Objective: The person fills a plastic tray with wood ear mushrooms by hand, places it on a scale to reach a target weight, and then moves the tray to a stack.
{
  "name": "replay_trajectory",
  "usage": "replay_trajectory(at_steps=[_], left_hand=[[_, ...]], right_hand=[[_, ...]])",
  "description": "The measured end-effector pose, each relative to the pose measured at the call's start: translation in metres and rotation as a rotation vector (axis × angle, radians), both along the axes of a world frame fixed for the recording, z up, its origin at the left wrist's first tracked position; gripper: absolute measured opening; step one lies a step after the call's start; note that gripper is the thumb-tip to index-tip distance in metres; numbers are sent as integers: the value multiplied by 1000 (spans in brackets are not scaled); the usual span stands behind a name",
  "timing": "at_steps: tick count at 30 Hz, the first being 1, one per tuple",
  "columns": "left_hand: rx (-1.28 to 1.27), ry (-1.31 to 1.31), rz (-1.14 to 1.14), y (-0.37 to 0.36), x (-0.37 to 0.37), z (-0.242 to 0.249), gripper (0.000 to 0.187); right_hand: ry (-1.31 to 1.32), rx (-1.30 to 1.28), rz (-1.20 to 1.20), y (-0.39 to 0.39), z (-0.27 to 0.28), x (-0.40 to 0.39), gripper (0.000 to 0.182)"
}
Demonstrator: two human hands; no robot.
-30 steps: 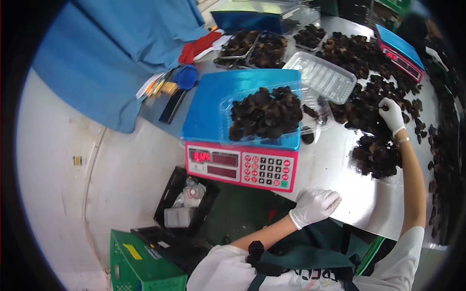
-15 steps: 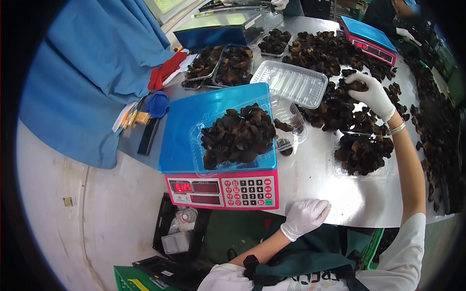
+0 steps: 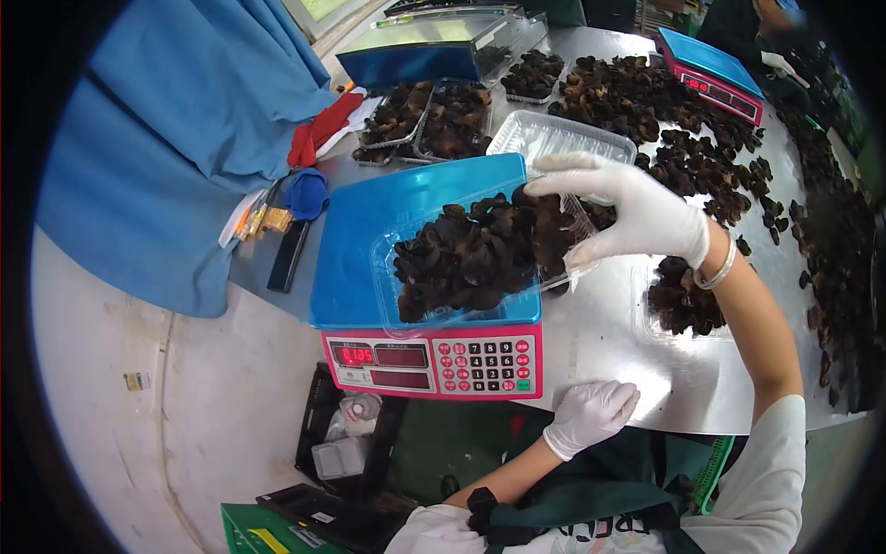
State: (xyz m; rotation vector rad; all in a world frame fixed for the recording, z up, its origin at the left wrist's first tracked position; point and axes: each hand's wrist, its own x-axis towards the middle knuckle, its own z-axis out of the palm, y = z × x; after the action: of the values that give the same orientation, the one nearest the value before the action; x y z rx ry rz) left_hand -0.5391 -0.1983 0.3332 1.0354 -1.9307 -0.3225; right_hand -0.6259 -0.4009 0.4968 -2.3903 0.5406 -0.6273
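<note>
Black wood ear mushrooms (image 3: 471, 263) are heaped in a clear plastic tray (image 3: 392, 314) on a blue-topped scale (image 3: 355, 212) with a pink front. Over the tray's right end is my right hand (image 3: 646, 210), white-gloved, with thumb and fingers spread wide around some of the mushrooms. Its palm side is partly hidden. My left hand (image 3: 592, 417), also gloved, rests in a loose fist near the table's front edge, right of the scale. A second tray of mushrooms (image 3: 681, 300) sits on the metal table (image 3: 604, 337), partly under my right forearm.
Another clear tray (image 3: 531, 134) lies behind my right hand. Loose mushrooms (image 3: 614, 97) cover the table's far right. Filled trays (image 3: 452, 120) stand at the back left, near a blue curtain (image 3: 198, 111). Beyond is a second scale (image 3: 711, 74), with a person nearby.
My right hand has moved left from the loose mushrooms to the tray on the scale, carrying a clump there. The fingers have spread. My left hand stays in place.
</note>
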Motion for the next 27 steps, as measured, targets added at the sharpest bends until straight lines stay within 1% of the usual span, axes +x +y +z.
replay_trajectory(at_steps=[2, 3, 4, 5, 7, 8, 10, 12, 14, 17, 21, 25, 26, 27], left_hand=[[1, 0, 1, 0, 0, 3, 9], [0, -2, 0, -1, 0, 5, 9], [-1, -1, -1, -1, 0, 6, 9], [-2, -1, -1, -1, 1, 7, 9], [-4, 8, -3, -1, 2, 6, 9], [-4, 15, -4, -1, 1, 5, 10], [11, 8, -16, -1, 1, 4, 10], [39, -19, -45, 1, 3, 3, 10], [15, -26, -27, 2, 3, 1, 10], [13, -25, -26, 3, 3, 0, 10], [9, -27, -30, 3, 2, 0, 10], [3, 27, -17, -1, 2, 3, 10], [-45, -11, -22, -1, 4, 9, 10], [-32, -14, -15, -1, 4, 9, 9]], right_hand=[[-106, -39, -54, -3, 0, -8, 56], [-115, -94, -107, -4, 2, -11, 51], [-137, -29, -159, -5, 2, -15, 41], [-148, 105, -254, -1, 1, -16, 32], [-192, 87, -264, -5, -9, -21, 25], [-211, -23, -258, -4, -13, -21, 21], [-120, 80, -315, 6, -4, -21, 18], [-117, -40, -283, 9, -6, -18, 16], [-146, -194, -255, 9, -10, -18, 13], [-154, -20, -314, 13, -17, -22, 13], [-165, 100, -375, 18, -24, -28, 14], [-94, -82, -402, 22, -31, -48, 13], [-82, -26, -471, 22, -30, -55, 13], [-69, 30, -543, 20, -31, -64, 13]])
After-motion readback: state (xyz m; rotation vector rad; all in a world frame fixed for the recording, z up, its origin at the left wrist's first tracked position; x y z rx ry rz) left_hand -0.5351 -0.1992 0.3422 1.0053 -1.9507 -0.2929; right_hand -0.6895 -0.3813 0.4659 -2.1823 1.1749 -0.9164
